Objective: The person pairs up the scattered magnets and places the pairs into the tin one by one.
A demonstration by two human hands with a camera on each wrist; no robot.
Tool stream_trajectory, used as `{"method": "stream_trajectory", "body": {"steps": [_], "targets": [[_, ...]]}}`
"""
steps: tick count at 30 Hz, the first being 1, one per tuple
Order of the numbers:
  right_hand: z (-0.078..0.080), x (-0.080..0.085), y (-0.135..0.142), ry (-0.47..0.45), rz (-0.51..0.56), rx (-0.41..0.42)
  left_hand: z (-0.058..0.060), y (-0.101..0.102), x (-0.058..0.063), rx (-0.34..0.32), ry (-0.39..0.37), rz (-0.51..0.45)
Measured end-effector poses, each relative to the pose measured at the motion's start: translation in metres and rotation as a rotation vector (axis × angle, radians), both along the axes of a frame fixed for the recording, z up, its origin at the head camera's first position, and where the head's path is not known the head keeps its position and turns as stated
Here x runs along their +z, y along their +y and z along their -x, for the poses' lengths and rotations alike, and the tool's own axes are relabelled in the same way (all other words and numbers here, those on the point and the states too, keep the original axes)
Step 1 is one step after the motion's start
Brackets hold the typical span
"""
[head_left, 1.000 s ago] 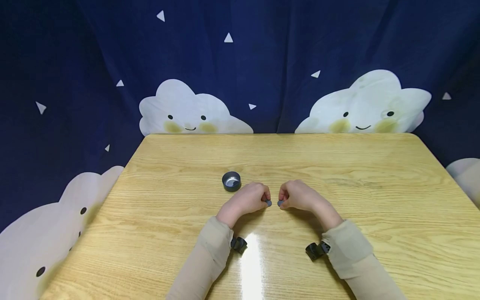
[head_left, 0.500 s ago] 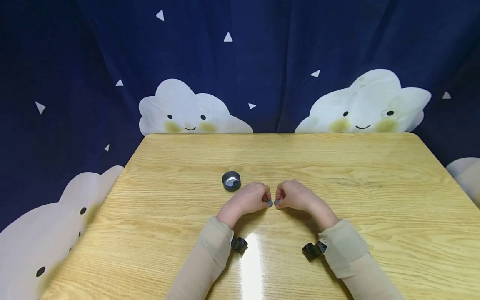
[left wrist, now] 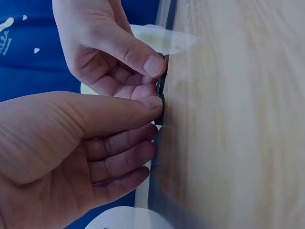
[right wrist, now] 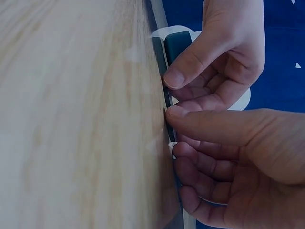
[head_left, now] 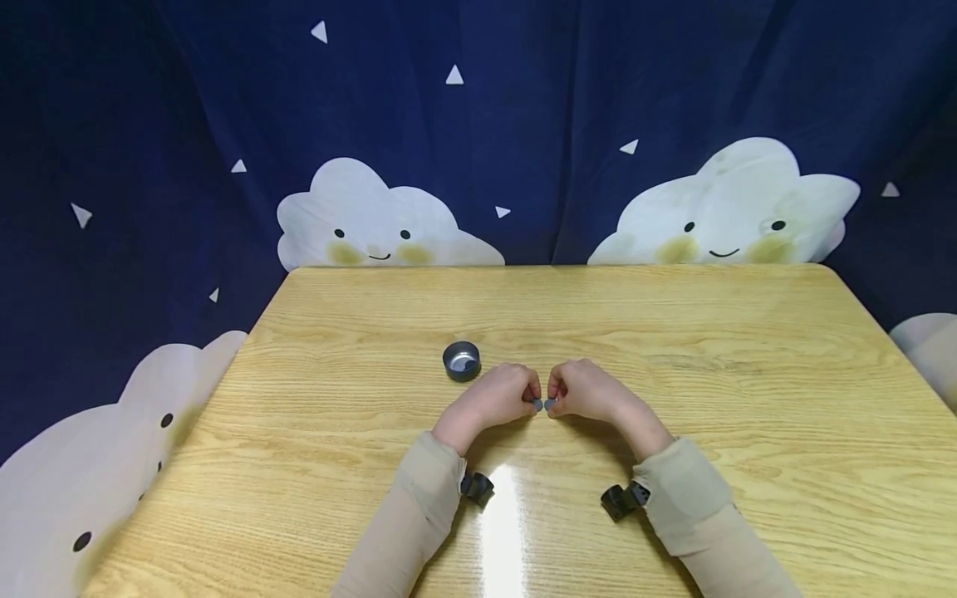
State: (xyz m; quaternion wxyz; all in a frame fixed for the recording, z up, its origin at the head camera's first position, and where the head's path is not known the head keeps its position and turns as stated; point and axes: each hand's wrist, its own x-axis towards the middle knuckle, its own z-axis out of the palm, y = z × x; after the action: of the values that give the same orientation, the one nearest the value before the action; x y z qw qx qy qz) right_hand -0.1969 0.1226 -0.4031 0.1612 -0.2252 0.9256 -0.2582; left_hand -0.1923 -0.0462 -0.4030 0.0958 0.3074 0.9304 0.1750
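Low over the middle of the wooden table, my left hand (head_left: pixel 503 394) pinches a small grey-blue disc (head_left: pixel 537 405) between thumb and fingers. Facing it, my right hand (head_left: pixel 591 390) pinches a similar disc (head_left: pixel 550 404). A narrow gap separates the two discs in the head view. From the left wrist, the discs look thin and dark, edge-on at the tabletop, and the fingers partly cover them. A round dark bowl (head_left: pixel 450 366) stands just beyond my left hand, with a shiny bottom and a dark patch inside.
The wooden table (head_left: pixel 673 332) runs back to a blue curtain (head_left: pixel 538 108) printed with clouds. Black wrist cameras (head_left: pixel 478 488) hang under both forearms, close to the tabletop. Light reflects off the table between the arms.
My right hand has moved left with its disc, bringing it close to the other disc. Most of that shift came in the first half second. My left hand has barely moved.
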Motion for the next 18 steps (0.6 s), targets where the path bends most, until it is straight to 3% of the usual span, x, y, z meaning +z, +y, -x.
{"method": "stream_trajectory", "body": {"steps": [18], "targets": [[-0.0011,0.0030,-0.0004,0.006,-0.033,-0.002,-0.0002,-0.0010,0.0005,-0.003,0.007,0.016]]}}
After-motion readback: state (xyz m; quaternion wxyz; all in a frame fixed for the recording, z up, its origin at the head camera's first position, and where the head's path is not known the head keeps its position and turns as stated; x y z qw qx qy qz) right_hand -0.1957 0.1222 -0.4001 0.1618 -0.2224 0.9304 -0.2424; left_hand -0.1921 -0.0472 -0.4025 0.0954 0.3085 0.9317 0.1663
